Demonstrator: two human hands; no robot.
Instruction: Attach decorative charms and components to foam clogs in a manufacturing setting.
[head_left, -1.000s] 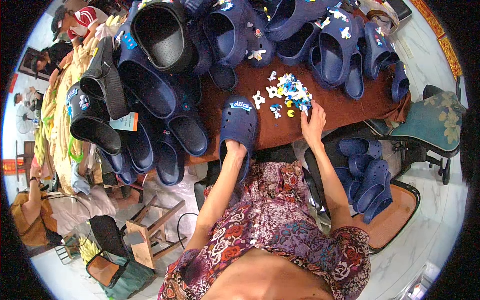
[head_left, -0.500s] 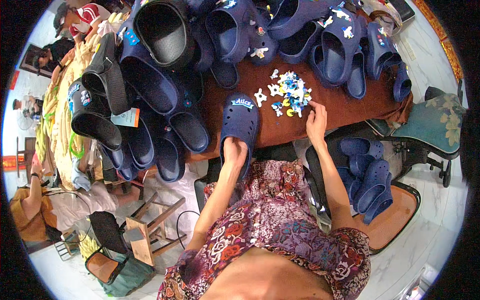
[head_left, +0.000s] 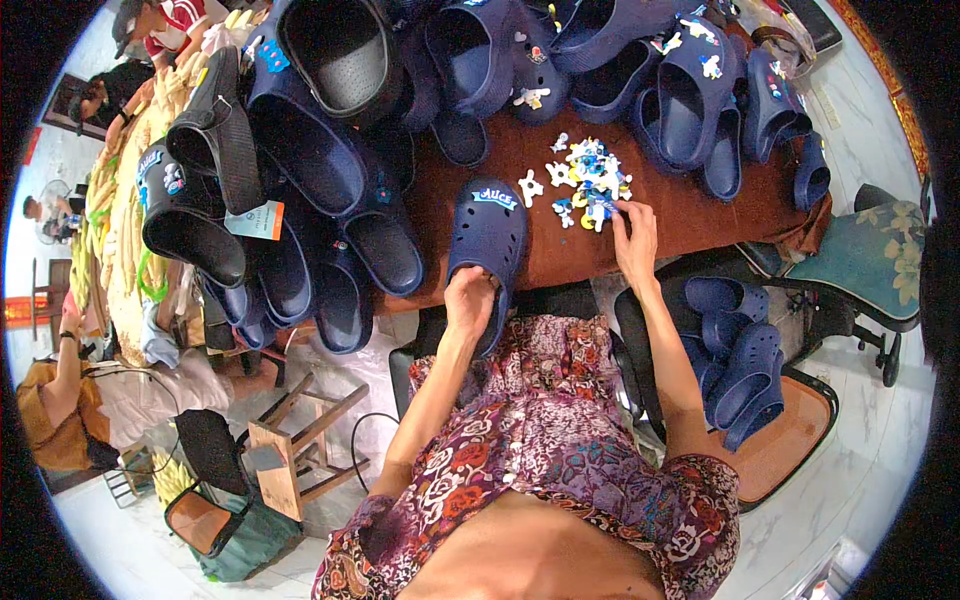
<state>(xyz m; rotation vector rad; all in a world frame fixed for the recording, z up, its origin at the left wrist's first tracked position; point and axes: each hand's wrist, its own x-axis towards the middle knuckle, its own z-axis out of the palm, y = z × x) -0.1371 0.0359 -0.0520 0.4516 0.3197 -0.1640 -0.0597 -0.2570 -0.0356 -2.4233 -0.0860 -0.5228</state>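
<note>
My left hand (head_left: 470, 302) grips a navy clog (head_left: 488, 228) at its foot opening, fingers partly hidden inside. The clog hangs at the table's front edge, toe pointing away from me, with a blue-and-white lettered charm (head_left: 494, 197) across its toe. To its right, a pile of small white, blue and yellow shoe charms (head_left: 598, 172) lies on the brown cloth, with a few loose ones, such as a white charm (head_left: 529, 187), beside it. My right hand (head_left: 637, 240) reaches the pile's near right edge with fingers apart, their tips touching the charms.
Navy and black clogs (head_left: 300, 150) crowd the table's left and far sides. More navy clogs (head_left: 745, 370) sit on an orange-seated chair (head_left: 790, 430) at my right. A green chair (head_left: 860, 255) stands beyond it. Wooden stool (head_left: 290, 470) and other people are at the left.
The view has shifted slightly. My left hand has turned a little on the clog, its thumb now showing at the opening. My right fingertips remain at the pile's edge, somewhat more bent.
</note>
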